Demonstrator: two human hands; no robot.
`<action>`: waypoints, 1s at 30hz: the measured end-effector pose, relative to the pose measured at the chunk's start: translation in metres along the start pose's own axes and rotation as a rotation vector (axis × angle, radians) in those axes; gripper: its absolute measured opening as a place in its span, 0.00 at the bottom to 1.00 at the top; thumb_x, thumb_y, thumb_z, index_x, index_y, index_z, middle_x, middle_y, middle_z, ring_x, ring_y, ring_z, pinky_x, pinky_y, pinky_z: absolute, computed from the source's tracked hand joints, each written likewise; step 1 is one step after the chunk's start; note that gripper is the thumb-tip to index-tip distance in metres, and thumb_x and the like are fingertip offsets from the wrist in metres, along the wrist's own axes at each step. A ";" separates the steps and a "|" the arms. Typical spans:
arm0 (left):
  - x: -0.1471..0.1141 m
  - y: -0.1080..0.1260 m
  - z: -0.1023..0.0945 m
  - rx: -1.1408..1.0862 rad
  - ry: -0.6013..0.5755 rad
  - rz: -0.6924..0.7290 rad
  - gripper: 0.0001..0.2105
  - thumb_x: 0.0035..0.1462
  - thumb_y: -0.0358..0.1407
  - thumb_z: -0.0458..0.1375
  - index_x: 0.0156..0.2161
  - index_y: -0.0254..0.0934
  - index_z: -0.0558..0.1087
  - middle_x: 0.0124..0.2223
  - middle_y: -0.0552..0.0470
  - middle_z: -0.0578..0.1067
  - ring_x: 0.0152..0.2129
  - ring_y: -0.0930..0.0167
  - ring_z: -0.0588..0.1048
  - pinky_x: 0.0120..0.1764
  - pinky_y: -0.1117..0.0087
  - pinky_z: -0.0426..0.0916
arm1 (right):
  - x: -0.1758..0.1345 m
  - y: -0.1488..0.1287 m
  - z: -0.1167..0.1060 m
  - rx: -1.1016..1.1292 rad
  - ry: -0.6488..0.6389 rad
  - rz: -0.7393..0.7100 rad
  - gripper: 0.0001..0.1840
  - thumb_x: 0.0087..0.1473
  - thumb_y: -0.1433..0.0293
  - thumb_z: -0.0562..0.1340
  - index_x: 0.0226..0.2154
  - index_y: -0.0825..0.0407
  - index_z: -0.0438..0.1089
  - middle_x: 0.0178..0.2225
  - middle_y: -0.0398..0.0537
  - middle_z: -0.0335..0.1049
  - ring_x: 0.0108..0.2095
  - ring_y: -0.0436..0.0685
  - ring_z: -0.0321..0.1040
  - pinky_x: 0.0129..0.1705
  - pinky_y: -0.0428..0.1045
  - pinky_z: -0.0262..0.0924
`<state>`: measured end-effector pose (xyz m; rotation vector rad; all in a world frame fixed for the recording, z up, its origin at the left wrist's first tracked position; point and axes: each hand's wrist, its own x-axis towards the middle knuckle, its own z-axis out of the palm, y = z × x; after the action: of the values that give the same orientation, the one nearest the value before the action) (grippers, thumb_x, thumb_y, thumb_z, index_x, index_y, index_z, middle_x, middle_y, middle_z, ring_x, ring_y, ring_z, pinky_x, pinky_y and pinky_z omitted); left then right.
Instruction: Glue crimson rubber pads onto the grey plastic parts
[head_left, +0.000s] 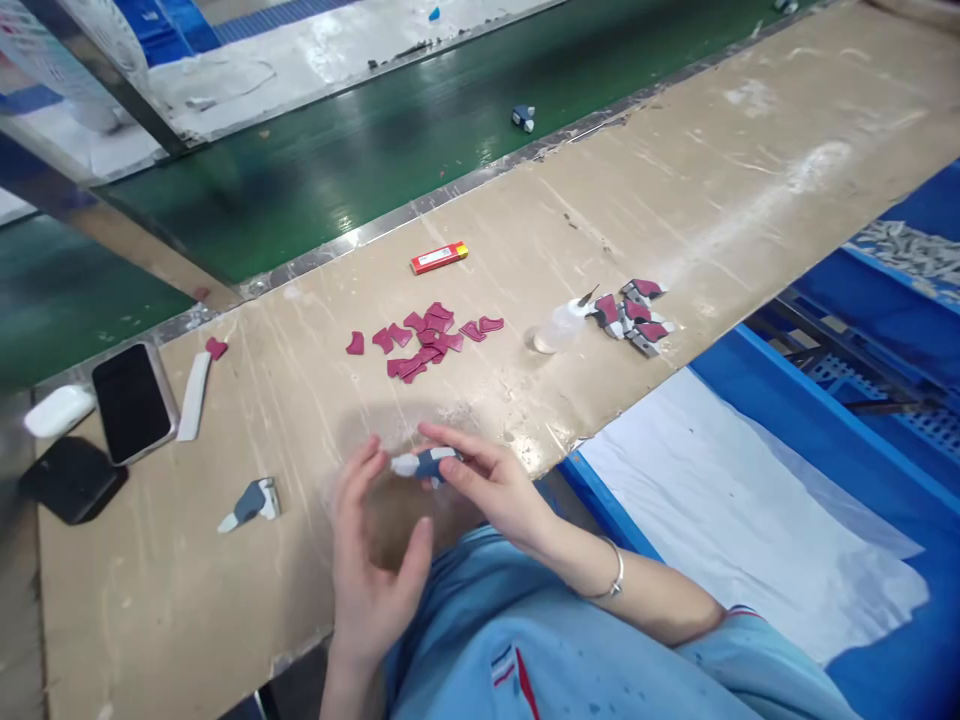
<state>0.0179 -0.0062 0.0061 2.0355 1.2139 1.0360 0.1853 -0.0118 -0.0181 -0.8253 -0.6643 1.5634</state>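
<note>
My right hand [491,485] pinches a small grey-and-blue plastic part [427,463] between thumb and fingers, just above the table. Close to its pale tip is my left hand [379,560], fingers and thumb apart with nothing between them. A similar grey-and-blue part [251,503] lies on the table to the left. Beyond my hands is a loose pile of dark red flat pieces [431,335]. Right of the pile stands a translucent squeeze bottle [561,328] with a thin dark nozzle, beside a cluster of parts with dark red faces [636,314].
A red and yellow small box [439,258] lies behind the pile. At left are a phone [135,402], a white strip [194,396], a white case [59,410] and a black object [73,480]. A green conveyor [315,170] runs along the far edge; blue bins [795,420] stand at right.
</note>
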 end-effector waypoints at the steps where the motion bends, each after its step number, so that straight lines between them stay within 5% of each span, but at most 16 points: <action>1: -0.002 -0.002 0.001 0.015 -0.044 -0.034 0.34 0.64 0.36 0.66 0.71 0.50 0.60 0.70 0.45 0.68 0.67 0.64 0.69 0.65 0.63 0.69 | 0.000 0.001 0.003 0.013 0.053 -0.013 0.30 0.56 0.47 0.71 0.56 0.44 0.79 0.49 0.49 0.82 0.43 0.55 0.78 0.54 0.55 0.74; 5: 0.002 -0.002 0.002 0.135 0.004 -0.064 0.32 0.64 0.40 0.67 0.70 0.49 0.63 0.60 0.46 0.79 0.55 0.62 0.80 0.53 0.61 0.79 | -0.005 0.007 0.012 -0.055 0.072 -0.035 0.29 0.60 0.49 0.68 0.59 0.43 0.77 0.57 0.51 0.80 0.51 0.60 0.80 0.59 0.59 0.74; 7: 0.007 -0.001 0.000 0.187 0.029 -0.026 0.26 0.66 0.38 0.64 0.66 0.47 0.67 0.59 0.46 0.79 0.55 0.62 0.80 0.55 0.60 0.78 | -0.007 0.010 0.012 -0.253 0.052 -0.205 0.27 0.65 0.56 0.66 0.64 0.41 0.71 0.59 0.50 0.79 0.56 0.61 0.78 0.61 0.61 0.73; 11: 0.009 -0.002 0.000 0.169 -0.044 -0.014 0.29 0.66 0.34 0.62 0.70 0.47 0.63 0.69 0.44 0.72 0.65 0.61 0.72 0.64 0.56 0.72 | -0.005 0.013 0.010 -0.832 0.049 -0.698 0.37 0.69 0.74 0.60 0.73 0.31 0.54 0.61 0.48 0.76 0.62 0.60 0.73 0.62 0.60 0.72; 16: 0.000 -0.007 0.005 -0.134 -0.008 -0.242 0.27 0.67 0.35 0.62 0.68 0.51 0.65 0.66 0.47 0.75 0.62 0.63 0.76 0.62 0.59 0.74 | -0.004 0.014 0.018 -1.131 -0.071 -0.787 0.39 0.72 0.74 0.52 0.77 0.36 0.40 0.62 0.53 0.74 0.65 0.64 0.69 0.59 0.62 0.71; 19: 0.001 -0.008 -0.001 -0.242 -0.024 -0.318 0.26 0.64 0.41 0.67 0.65 0.52 0.70 0.61 0.48 0.78 0.52 0.64 0.81 0.52 0.62 0.80 | -0.007 0.006 0.011 -0.959 -0.109 -0.687 0.33 0.74 0.68 0.50 0.76 0.32 0.45 0.61 0.49 0.76 0.63 0.62 0.70 0.61 0.62 0.68; 21: 0.005 -0.007 -0.008 -0.247 -0.051 -0.323 0.29 0.58 0.45 0.72 0.63 0.53 0.73 0.57 0.49 0.79 0.42 0.67 0.83 0.43 0.67 0.82 | -0.004 -0.006 -0.007 -0.692 -0.009 -0.592 0.28 0.75 0.55 0.46 0.73 0.32 0.52 0.57 0.49 0.78 0.55 0.61 0.75 0.56 0.60 0.70; 24: 0.009 -0.006 -0.016 -0.234 -0.086 -0.366 0.30 0.50 0.46 0.77 0.59 0.54 0.77 0.50 0.53 0.80 0.29 0.74 0.79 0.35 0.72 0.80 | 0.010 -0.029 -0.051 -0.293 0.146 -0.403 0.44 0.67 0.37 0.37 0.66 0.42 0.66 0.44 0.52 0.77 0.36 0.59 0.72 0.40 0.56 0.71; 26: 0.010 -0.007 -0.018 -0.280 -0.110 -0.442 0.30 0.48 0.46 0.78 0.57 0.53 0.78 0.49 0.53 0.80 0.24 0.77 0.77 0.32 0.73 0.79 | 0.023 -0.043 -0.082 -0.078 0.109 -0.321 0.44 0.66 0.36 0.42 0.59 0.47 0.73 0.35 0.48 0.72 0.27 0.56 0.61 0.31 0.53 0.65; 30: 0.008 -0.014 -0.017 -0.413 -0.178 -0.609 0.34 0.48 0.42 0.77 0.61 0.50 0.74 0.50 0.52 0.79 0.32 0.72 0.81 0.40 0.69 0.81 | 0.042 -0.061 -0.114 0.064 -0.015 -0.296 0.24 0.69 0.47 0.57 0.47 0.48 0.77 0.23 0.36 0.52 0.21 0.52 0.40 0.21 0.48 0.52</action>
<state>-0.0005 0.0078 0.0078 1.2898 1.2794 0.7105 0.3111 0.0351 -0.0422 -0.6359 -0.7088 1.3166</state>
